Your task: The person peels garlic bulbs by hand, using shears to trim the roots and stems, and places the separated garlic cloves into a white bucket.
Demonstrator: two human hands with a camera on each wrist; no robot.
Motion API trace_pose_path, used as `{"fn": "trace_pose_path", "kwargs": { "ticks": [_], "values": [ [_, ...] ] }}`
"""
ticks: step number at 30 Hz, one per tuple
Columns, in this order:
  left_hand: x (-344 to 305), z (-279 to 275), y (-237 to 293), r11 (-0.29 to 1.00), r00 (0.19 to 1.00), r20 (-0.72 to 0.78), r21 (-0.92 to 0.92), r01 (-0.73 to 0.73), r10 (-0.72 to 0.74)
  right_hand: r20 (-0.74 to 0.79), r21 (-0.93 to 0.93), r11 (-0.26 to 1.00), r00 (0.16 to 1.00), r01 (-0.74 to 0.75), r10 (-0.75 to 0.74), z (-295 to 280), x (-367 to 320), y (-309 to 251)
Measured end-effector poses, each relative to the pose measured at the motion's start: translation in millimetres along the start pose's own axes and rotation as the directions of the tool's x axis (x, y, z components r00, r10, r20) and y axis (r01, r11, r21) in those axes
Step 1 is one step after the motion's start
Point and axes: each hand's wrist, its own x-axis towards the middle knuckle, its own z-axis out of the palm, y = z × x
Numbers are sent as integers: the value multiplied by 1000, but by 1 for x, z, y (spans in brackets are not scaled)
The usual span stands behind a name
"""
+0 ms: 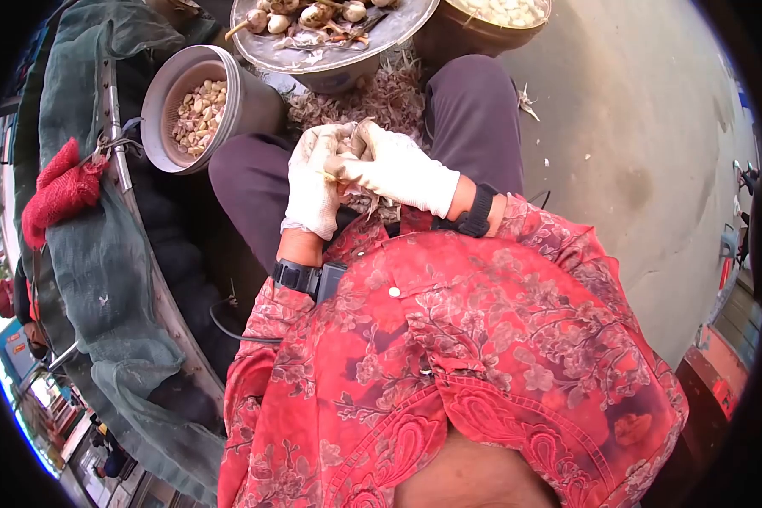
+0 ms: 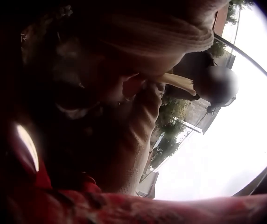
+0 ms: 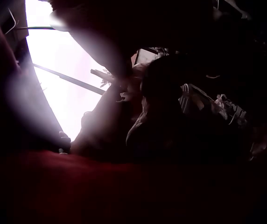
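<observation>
Both hands wear white gloves and meet between the knees in the head view. My left hand (image 1: 311,182) and my right hand (image 1: 408,173) grip a garlic bulb (image 1: 356,147) between them, fingers curled round it and mostly covering it. A pale dry stem (image 2: 180,83) sticks out from between the gloved fingers in the left wrist view; the same stem (image 3: 101,75) shows against the bright sky in the right wrist view. Both wrist views are dark, so the bulb's surface is hard to make out. Papery garlic skins (image 1: 368,201) lie just below the hands.
A nested bucket of peeled cloves (image 1: 239,97) stands at the left. Ahead, a wide metal basin (image 1: 309,61) bears whole bulbs, beside a bowl of white cloves (image 1: 499,24). Loose skins (image 1: 398,95) lie beneath the basin. Green netting (image 1: 114,313) and a red mesh bag (image 1: 63,193) are left.
</observation>
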Motion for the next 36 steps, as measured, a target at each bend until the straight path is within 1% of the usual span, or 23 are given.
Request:
{"fn": "trace_pose_path", "kwargs": {
  "ticks": [2,4,6,7,9,11,13,15,18,19,21,22,23,25,26,28,30,31,32,33,34,35,36],
  "values": [
    [-3,1,1,999,999,34,-37,25,-24,1,58,998,1000,29,-29,5,-3,2],
    [-6,6,2,998,996,-57,-31,61,-63,1,116,992,998,54,-55,11,-4,9],
    [-3,5,-1,1000,998,-57,-11,25,-25,-62,-99,974,975,205,-212,16,-1,16],
    [-3,5,-2,1000,998,-60,9,-13,13,-60,-98,973,975,207,-214,17,-1,18],
    [-2,4,-3,999,998,-58,38,-15,17,-100,-183,966,974,180,-201,20,1,18],
    [-1,4,-5,998,998,-53,68,-16,20,-108,-186,963,970,195,-218,20,-2,18],
    [0,2,-9,998,997,-80,-53,16,-20,-115,-189,959,965,211,-235,19,-5,16],
    [2,-6,-11,998,997,-74,-65,13,-18,-103,18,990,986,136,-134,20,1,11],
    [-3,-5,-5,996,997,-62,-85,41,-46,-114,108,988,988,114,-102,23,6,20],
    [-5,-5,-4,993,996,-55,-96,69,-74,-173,57,979,968,194,-182,26,12,27],
    [-5,-9,-4,990,994,-23,-92,104,-107,12,373,927,999,-36,34,16,4,28],
    [-1,-13,-10,992,998,35,-121,47,-43,86,496,855,988,-152,125,15,2,24],
    [1,-17,-15,989,996,92,-151,-7,21,164,569,794,976,-211,141,12,3,27],
    [-8,-9,-5,996,997,79,-84,-8,15,311,701,620,933,-352,179,7,8,36],
    [-8,-11,-3,999,994,113,-35,-6,10,311,701,620,933,-352,179,8,8,39],
    [-10,-7,-2,1000,989,146,14,-2,0,393,794,448,909,-410,136,6,4,39],
    [-14,0,0,997,992,116,-73,-35,43,416,765,486,900,-423,128,2,4,43],
    [-17,-2,3,999,991,131,4,-40,40,461,754,471,879,-459,118,2,9,50],
    [-17,-2,2,999,991,130,6,-42,41,505,741,455,856,-495,108,3,11,54],
    [-17,0,-2,969,971,134,120,-214,198,507,740,454,855,-495,107,4,10,50],
    [-15,1,-5,897,924,157,229,-377,348,437,731,509,885,-454,161,5,8,45],
    [-6,-8,-9,898,925,150,228,-377,350,364,711,566,907,-417,211,7,13,39],
    [-5,-7,-4,926,949,141,222,-306,280,364,711,567,907,-416,210,6,10,32]
  ]
}}
